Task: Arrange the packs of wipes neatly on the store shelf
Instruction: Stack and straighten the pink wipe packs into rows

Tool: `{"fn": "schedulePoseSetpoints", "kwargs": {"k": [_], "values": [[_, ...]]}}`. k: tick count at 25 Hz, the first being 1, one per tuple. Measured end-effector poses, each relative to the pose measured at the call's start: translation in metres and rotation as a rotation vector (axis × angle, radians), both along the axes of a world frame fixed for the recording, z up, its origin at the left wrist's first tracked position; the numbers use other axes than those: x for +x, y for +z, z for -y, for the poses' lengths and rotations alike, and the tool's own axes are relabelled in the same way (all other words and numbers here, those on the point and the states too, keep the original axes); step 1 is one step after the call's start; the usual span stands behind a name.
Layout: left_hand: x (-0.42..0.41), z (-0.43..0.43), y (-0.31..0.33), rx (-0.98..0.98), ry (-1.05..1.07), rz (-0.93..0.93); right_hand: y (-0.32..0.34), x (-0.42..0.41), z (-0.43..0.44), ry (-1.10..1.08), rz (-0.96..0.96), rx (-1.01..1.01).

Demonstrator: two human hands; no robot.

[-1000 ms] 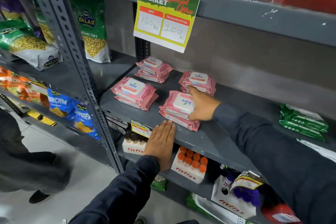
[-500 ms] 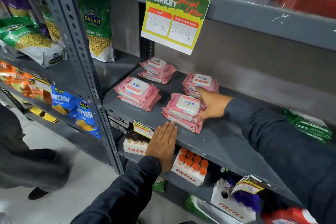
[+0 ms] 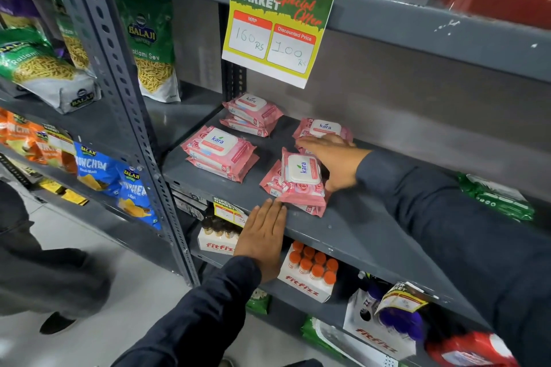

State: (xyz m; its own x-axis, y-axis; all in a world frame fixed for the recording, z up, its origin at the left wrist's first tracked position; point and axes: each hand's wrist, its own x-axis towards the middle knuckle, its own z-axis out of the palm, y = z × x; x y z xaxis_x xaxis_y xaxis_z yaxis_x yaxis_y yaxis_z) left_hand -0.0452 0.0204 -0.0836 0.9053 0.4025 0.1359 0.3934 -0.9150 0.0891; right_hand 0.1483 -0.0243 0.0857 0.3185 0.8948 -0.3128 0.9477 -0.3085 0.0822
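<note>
We've turned the top pack [image 3: 301, 176] sideways since before; right hand [image 3: 334, 162] grips its edge on the shelf [image 3: 357, 226], left hand [image 3: 262, 235] flat, empty. Soft, light, slippery—hold the sides.

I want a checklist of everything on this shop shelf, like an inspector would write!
Surface: grey metal shelf, scuffed.
Job's things: four stacks of pink wipes packs; front-right stack sits crooked, top pack turned.
Clutter: green packs at far right.
Grippers: left hand flat on shelf edge; right hand against the crooked stack.
Cables: nothing seen.
Surroundings: price sign above; snack bags left; bottle boxes below.
</note>
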Motion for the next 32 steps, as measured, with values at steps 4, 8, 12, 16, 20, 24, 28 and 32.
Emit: {"fn": "schedulePoseSetpoints", "kwargs": {"k": [4,8,12,16,20,24,28,32], "values": [[0.000,0.000,0.000,0.008,-0.004,-0.020,0.003,0.003,-0.016,0.070,0.129,-0.098],[0.000,0.000,0.002,0.015,-0.010,-0.027,0.008,0.005,-0.018,0.068,0.123,-0.035],[-0.001,0.000,0.002,0.013,-0.009,-0.024,0.007,0.000,-0.015,-0.015,0.134,-0.074],[0.001,-0.001,0.001,0.023,-0.004,-0.042,0.004,-0.007,-0.025,0.136,0.173,0.030],[0.001,-0.002,0.001,0.022,-0.015,-0.033,-0.008,-0.012,-0.037,0.164,0.044,-0.072],[0.000,-0.001,0.000,0.035,-0.013,-0.008,-0.012,-0.006,-0.022,-0.049,-0.073,0.080],[0.002,-0.001,-0.003,0.044,0.001,-0.008,-0.031,-0.007,-0.006,-0.167,-0.115,0.196],[0.001,-0.001,-0.004,0.035,0.009,-0.018,-0.032,-0.010,-0.004,-0.187,-0.158,0.225]]}}
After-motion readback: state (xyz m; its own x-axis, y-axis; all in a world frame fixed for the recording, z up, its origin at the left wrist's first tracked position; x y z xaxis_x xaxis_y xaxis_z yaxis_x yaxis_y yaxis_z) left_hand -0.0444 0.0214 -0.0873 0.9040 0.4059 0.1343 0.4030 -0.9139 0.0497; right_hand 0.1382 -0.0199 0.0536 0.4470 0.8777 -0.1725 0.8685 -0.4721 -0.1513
